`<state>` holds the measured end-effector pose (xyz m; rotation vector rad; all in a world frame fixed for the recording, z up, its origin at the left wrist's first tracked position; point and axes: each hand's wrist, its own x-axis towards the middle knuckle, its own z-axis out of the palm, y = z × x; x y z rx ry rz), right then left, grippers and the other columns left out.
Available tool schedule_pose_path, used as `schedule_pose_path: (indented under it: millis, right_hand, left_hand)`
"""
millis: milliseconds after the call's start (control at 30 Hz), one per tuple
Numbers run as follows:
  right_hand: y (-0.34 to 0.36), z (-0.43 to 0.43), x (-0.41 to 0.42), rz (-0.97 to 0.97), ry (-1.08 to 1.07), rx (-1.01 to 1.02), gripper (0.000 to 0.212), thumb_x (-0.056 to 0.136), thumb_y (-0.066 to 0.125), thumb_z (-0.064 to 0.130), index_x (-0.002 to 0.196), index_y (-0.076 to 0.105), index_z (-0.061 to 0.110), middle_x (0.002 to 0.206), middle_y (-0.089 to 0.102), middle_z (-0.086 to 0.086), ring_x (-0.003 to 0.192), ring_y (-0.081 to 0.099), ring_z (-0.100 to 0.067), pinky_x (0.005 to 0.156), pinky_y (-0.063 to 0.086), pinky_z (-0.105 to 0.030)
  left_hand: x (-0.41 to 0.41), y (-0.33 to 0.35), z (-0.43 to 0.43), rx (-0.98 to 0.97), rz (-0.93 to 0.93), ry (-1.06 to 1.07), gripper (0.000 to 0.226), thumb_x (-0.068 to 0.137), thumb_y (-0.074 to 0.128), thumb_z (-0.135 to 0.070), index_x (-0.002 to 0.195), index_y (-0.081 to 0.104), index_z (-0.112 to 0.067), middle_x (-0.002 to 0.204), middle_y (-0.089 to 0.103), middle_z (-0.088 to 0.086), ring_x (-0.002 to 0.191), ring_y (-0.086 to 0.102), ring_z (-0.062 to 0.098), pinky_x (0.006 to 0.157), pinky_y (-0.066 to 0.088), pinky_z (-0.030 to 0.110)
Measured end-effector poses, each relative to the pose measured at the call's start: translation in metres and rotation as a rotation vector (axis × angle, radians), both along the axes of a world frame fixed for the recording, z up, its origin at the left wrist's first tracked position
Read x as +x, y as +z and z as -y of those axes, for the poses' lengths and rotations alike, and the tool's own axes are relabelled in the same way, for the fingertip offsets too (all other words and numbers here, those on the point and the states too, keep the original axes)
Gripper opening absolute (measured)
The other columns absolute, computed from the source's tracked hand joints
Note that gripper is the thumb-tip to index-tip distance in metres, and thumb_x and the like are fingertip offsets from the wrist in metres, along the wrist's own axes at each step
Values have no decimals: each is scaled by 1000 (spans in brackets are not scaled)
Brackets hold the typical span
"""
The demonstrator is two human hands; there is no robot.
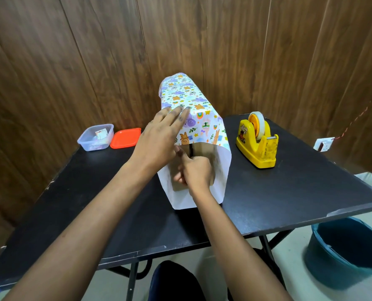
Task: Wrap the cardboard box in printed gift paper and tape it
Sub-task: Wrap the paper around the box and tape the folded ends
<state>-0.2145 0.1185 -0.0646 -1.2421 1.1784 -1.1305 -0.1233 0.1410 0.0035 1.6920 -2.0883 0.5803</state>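
Centrally, papered box (204,153), left hand (156,141) atop, right hand (195,173) at edge (dispenser (256,141) apart).

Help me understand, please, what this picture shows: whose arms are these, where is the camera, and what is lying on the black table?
There is no machine here. A person works with two bare hands, and the single picture comes from a camera worn on their head, looking forward and down. On the black table stands a cardboard box draped in printed gift paper; its near end is uncovered. The left hand lies flat on the paper on top, fingers straight. The right hand, fingers curled, is at the box's bare near end; I cannot tell whether it pinches anything. To the right stands a yellow tape dispenser. To the left is a clear container with an orange lid beside it. A blue bucket sits on the floor.
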Motion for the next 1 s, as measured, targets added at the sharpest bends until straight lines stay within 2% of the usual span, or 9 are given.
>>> schedule_pose_path:
  millis: [100, 233, 400, 567, 700, 767, 833, 900, 1000]
  right_hand:
    - [-7, 2, -2, 161, 68, 151, 54, 82, 66, 47, 53, 51, 4, 35, 51, -5, 25, 42, -11, 38, 38, -16]
    - [-21, -1, -9, 238, 151, 231, 47, 88, 62, 39, 59, 50, 4, 37, 53, -5, 25, 40, -10, 34, 32, -13]
    - [-15, -12, -18, 212, 231, 158, 40, 88, 64, 33, 65, 53, 3, 47, 57, -12, 34, 48, -15, 37, 39, -16]
    - [17, -29, -38, 138, 295, -26, 34, 92, 60, 28, 69, 53, 4, 55, 60, -13, 38, 51, -15, 39, 41, -20]
    - [50, -27, -61, 62, 35, -430, 30, 93, 55, 20, 64, 57, 12, 56, 62, -7, 44, 50, -11, 45, 41, -24]
    - [65, -15, -74, -11, -204, -672, 26, 90, 54, 24, 70, 61, 9, 66, 64, -6, 58, 53, -11, 57, 41, -30]
    - [78, 6, -82, -113, -306, -707, 23, 92, 52, 22, 81, 65, 7, 81, 67, -5, 81, 55, -17, 70, 40, -31]
    - [82, 35, -88, -126, -200, -454, 22, 94, 47, 19, 91, 65, 9, 95, 65, -4, 96, 54, -19, 80, 41, -31]
    - [78, 57, -92, 60, 173, 15, 33, 98, 43, 32, 84, 64, 11, 80, 65, -3, 81, 58, -18, 76, 42, -30]
  left_hand:
    - [-2, 5, -2, 38, 8, 15, 90, 75, 69, -6, 149, 19, -16, 153, 25, 2, 138, 22, 26, 104, 34, 40]
    - [1, 7, -2, 44, -1, 5, 83, 79, 64, -8, 149, 20, -16, 152, 26, 3, 136, 23, 27, 102, 37, 39]
    - [6, 2, 3, -81, 129, -20, 89, 58, 79, 5, 138, 42, -5, 135, 51, 13, 110, 51, 38, 71, 51, 42]
    - [5, 8, 2, -111, 133, -22, 77, 70, 69, 10, 139, 43, -11, 136, 51, 6, 109, 52, 33, 60, 39, 29]
    - [5, 26, 3, 16, 107, 56, 55, 95, 49, -13, 146, 30, -23, 148, 36, -3, 124, 38, 25, 77, 38, 33]
    - [5, 31, 7, 89, -88, 117, 51, 97, 45, -27, 146, 31, -20, 150, 32, 0, 131, 31, 24, 93, 37, 36]
    - [6, 33, 10, 177, -413, 117, 52, 96, 44, -40, 143, 37, -17, 146, 37, 4, 130, 37, 22, 100, 37, 35]
    - [5, 36, 9, 309, -937, -6, 48, 94, 46, -45, 132, 48, -18, 130, 57, 4, 109, 59, 16, 88, 48, 30]
    - [6, 38, 6, 536, -1567, -112, 33, 94, 50, -39, 112, 60, -13, 91, 74, 2, 74, 71, 13, 60, 56, 24]
